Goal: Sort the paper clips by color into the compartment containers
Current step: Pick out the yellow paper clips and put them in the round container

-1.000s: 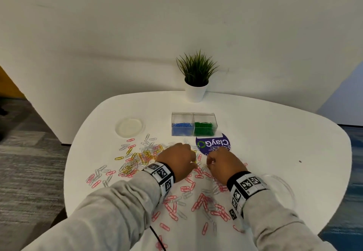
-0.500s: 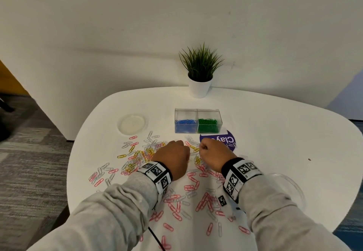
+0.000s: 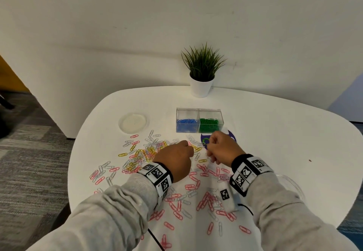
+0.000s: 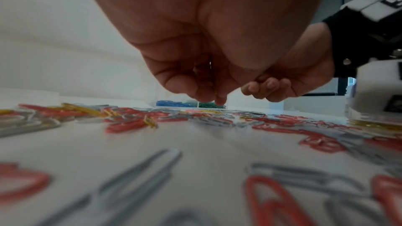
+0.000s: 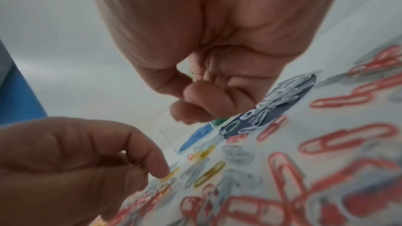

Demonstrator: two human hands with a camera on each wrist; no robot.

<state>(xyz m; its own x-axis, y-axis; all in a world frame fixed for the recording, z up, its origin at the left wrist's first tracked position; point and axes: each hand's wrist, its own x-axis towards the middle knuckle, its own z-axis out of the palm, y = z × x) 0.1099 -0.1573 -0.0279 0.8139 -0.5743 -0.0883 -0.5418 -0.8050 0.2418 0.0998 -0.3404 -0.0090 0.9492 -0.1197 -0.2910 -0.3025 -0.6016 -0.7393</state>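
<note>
The left hand (image 3: 176,161) is being held low over the loose paper clips (image 3: 204,199) scattered on the near half of the white table (image 3: 275,144), fingers curled, with a yellow clip (image 4: 215,93) being pinched at the fingertips. The right hand (image 3: 223,148) is being held just right of it, fingers curled; whether a clip is being gripped cannot be told. The clear compartment container (image 3: 199,120), with blue clips left and green clips right, is being left just beyond both hands
</note>
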